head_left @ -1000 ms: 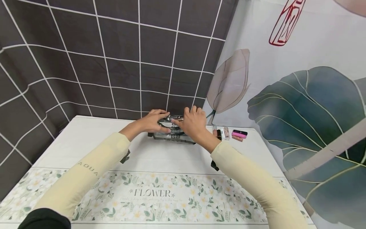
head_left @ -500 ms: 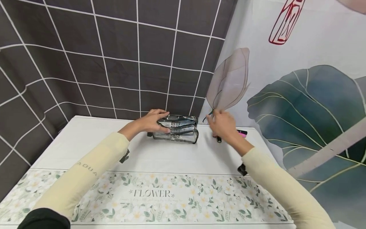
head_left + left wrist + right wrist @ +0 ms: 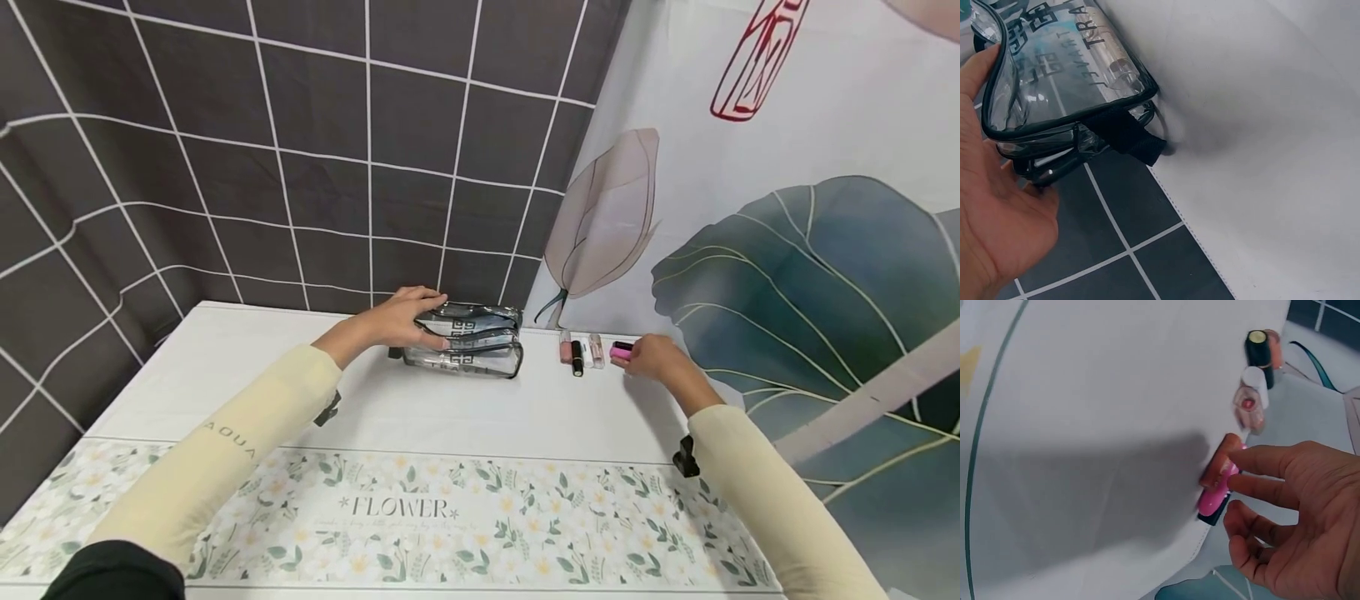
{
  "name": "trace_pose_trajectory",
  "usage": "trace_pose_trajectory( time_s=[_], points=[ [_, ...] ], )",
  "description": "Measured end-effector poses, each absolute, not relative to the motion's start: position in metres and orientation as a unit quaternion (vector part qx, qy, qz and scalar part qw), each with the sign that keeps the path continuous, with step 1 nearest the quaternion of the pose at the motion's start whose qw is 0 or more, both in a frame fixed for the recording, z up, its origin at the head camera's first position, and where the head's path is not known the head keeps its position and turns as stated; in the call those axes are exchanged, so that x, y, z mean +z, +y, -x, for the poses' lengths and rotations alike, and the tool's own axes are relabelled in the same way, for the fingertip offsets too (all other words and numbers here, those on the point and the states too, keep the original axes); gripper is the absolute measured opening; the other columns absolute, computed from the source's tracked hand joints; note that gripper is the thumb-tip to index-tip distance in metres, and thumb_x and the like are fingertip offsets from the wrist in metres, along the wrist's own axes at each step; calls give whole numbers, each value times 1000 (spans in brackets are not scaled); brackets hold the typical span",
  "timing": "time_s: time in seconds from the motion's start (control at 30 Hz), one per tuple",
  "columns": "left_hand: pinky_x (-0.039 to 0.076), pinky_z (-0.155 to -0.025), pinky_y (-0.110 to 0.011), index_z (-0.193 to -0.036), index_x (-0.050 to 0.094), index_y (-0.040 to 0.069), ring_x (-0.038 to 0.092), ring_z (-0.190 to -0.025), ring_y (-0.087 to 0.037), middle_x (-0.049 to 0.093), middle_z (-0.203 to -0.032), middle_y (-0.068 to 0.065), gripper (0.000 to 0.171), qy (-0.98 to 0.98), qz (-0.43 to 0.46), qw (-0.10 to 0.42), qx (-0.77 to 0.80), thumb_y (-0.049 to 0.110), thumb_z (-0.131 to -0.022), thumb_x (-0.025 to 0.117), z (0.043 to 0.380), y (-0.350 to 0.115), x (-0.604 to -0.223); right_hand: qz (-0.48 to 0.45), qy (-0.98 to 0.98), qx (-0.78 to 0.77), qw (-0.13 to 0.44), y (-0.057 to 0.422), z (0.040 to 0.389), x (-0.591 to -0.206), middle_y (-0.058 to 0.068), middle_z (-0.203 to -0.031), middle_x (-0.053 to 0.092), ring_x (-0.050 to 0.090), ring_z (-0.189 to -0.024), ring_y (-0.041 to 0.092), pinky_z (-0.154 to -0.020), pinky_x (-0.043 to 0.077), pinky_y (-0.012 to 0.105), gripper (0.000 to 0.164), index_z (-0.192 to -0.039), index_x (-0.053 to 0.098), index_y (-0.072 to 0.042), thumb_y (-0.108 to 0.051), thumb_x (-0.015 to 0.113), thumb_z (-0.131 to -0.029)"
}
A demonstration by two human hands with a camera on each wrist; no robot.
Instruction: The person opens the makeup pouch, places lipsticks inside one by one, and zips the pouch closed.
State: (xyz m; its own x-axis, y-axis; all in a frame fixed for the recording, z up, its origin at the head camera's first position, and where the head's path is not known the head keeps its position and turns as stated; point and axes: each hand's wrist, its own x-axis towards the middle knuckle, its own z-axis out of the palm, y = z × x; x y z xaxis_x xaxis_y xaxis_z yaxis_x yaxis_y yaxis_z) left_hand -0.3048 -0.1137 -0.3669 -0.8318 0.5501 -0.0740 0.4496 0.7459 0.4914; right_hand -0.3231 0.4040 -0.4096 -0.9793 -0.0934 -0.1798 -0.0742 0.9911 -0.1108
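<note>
A clear black-trimmed cosmetic bag (image 3: 480, 350) lies on the white tabletop near the dark tiled backdrop. My left hand (image 3: 405, 318) grips its left end, fingers over the top. In the left wrist view the thumb side of the left hand (image 3: 1004, 219) is against the bag (image 3: 1054, 81), which shows tubes inside. At the table's right, my right hand (image 3: 656, 360) is at a pink tube (image 3: 621, 352). In the right wrist view, extended fingertips of the right hand (image 3: 1297, 512) touch or nearly touch a brown tube (image 3: 1219, 462) and the pink tube (image 3: 1213, 500).
Left of the right hand stand several lip tubes: a peach one (image 3: 566, 348), a black one (image 3: 577, 358), and a clear-ended one (image 3: 596, 350). A black tube (image 3: 1213, 517) lies beside the pink one. Tiled cloth (image 3: 300, 167) hangs behind; floral border (image 3: 405, 533) runs along the front.
My right hand has left the bag and moved right, past the row of tubes, to the pink tube. My left hand keeps its place on the bag.
</note>
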Motion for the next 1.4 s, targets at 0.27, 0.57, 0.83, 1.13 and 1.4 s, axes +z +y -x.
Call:
trace_pose_trajectory(
  time_s=[0.27, 0.57, 0.83, 1.13, 1.4],
  points=[
    [18, -141, -72, -179, 28, 8, 6, -178, -45, 20, -190, -18, 101, 933, -274, 109, 209, 56, -103, 75, 303, -114, -363, 45, 998, -20, 41, 465, 386, -493, 15, -85, 68, 59, -79, 34, -67, 51, 52, 22, -73, 72, -17, -30, 87, -82],
    [18, -141, -72, -179, 29, 7, 6, -179, -44, 20, -190, -19, 101, 930, -280, 110, 212, 56, -103, 75, 303, -113, -363, 32, 998, -51, 27, 391, 303, -420, 26, -97, 67, 59, -91, 38, -79, 54, 52, 26, -83, 76, 1, -21, 80, -96],
    [18, -141, -71, -179, 29, 5, 6, -178, -45, 20, -189, -20, 102, 931, -277, 115, 207, 54, -102, 76, 302, -114, -363, -17, 996, -12, 91, 359, 277, -384, 49, -136, 52, 61, -116, 59, -99, 57, 68, 65, -127, 65, 22, -41, 58, -113],
    [17, -140, -73, -179, 27, 7, 3, -179, -45, 16, -190, -19, 103, 930, -268, 131, 213, 55, -103, 76, 302, -119, -364, 111, 990, -89, -2, 286, 279, -343, 30, -112, 68, 62, -101, 39, -85, 57, 57, 46, -88, 73, 3, -31, 61, -115],
    [17, -141, -72, -178, 30, 7, 5, -179, -45, 19, -190, -19, 103, 928, -270, 129, 220, 54, -100, 78, 302, -114, -360, 240, 961, -98, -99, 212, 275, -330, 26, -126, 71, 66, -115, 45, -105, 55, 61, 40, -106, 78, 1, -36, 65, -116]
  ],
)
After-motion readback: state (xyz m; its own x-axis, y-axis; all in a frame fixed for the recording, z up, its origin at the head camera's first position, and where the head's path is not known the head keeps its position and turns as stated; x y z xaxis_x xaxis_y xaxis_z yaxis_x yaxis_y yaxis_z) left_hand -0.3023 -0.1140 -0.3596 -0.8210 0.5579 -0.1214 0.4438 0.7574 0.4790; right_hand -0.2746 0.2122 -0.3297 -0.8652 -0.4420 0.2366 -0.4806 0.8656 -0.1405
